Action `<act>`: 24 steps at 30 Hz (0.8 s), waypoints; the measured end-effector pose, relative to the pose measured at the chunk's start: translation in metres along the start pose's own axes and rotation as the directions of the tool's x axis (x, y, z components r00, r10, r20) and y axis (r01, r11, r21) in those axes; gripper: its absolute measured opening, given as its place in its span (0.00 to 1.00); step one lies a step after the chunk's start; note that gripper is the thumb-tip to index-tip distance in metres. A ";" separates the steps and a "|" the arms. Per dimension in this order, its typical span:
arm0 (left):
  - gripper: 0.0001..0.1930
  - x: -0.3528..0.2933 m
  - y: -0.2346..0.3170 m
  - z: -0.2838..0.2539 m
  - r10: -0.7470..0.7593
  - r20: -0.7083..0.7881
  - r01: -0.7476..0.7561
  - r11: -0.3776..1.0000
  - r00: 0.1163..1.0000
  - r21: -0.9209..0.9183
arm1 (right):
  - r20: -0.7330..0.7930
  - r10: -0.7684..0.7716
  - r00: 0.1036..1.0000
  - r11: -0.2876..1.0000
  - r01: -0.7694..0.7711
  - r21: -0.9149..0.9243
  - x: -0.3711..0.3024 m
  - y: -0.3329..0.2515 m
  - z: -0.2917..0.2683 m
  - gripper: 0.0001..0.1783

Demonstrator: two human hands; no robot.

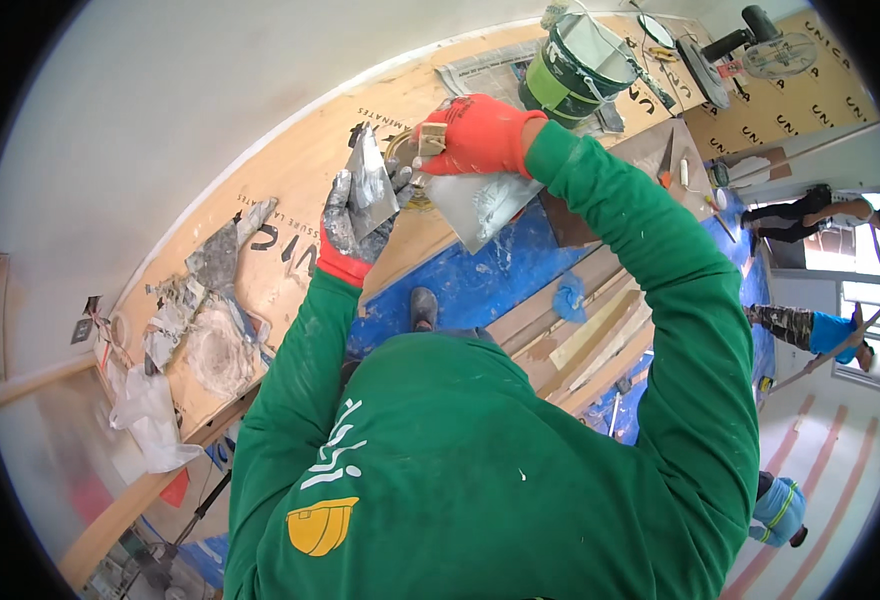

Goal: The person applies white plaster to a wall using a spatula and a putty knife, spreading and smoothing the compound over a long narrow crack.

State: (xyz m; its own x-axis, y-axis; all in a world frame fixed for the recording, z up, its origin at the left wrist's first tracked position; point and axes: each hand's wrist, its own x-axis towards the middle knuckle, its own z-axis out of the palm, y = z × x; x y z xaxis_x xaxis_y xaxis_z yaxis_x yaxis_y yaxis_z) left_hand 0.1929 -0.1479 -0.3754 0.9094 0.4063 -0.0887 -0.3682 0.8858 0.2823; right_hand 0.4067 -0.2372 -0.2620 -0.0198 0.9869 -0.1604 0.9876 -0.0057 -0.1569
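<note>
My left hand (348, 222), in a red glove with a grey, smeared coating, is closed round a putty knife (372, 188). Its flat metal blade points up and carries grey-white smears. In a red glove too, my right hand (480, 138) grips a wider scraper (472, 212) by its wooden handle. White paste (500, 200) clings to that scraper's broad blade, which hangs below the hand. The two blades are close together but apart, above the near edge of the plywood worktop (290, 215). Between the hands, a yellowish round thing (400, 150) is mostly hidden.
A black-and-green bucket (548, 88) stands on newspaper (485, 75) beyond my right hand. Crumpled, stained sheeting (215, 262) lies left. A fan (775, 55) and a handsaw (667, 160) are at right. Planks (580, 350) cross blue floor sheeting (400, 318). Several people are farther right.
</note>
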 end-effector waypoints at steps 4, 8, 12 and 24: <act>0.29 -0.002 -0.001 -0.002 0.027 0.023 -0.028 0.999 0.999 0.020 | -0.067 0.149 0.987 0.958 -0.127 0.259 0.002 0.007 -0.001 0.21; 0.31 0.001 -0.005 -0.009 0.026 0.012 -0.026 1.000 1.000 0.001 | -0.088 0.361 0.928 0.696 -0.206 0.687 -0.021 0.022 0.011 0.23; 0.29 -0.002 0.003 -0.005 0.002 0.005 -0.002 1.000 1.000 0.019 | -0.125 0.604 0.787 0.442 -0.200 0.875 -0.037 0.015 0.036 0.23; 0.20 -0.026 0.052 -0.033 0.332 0.410 -0.282 -0.371 0.849 0.885 | -0.313 0.688 0.655 0.383 0.038 0.923 -0.123 -0.023 -0.049 0.16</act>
State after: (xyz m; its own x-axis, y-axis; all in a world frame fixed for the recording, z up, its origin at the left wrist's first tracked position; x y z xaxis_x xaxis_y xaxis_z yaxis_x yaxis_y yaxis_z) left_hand 0.1438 -0.1045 -0.3899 0.7296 0.5472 0.4102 0.0507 -0.6414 0.7655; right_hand 0.3941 -0.3502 -0.1912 0.7149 0.6932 0.0915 0.2339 -0.1137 -0.9656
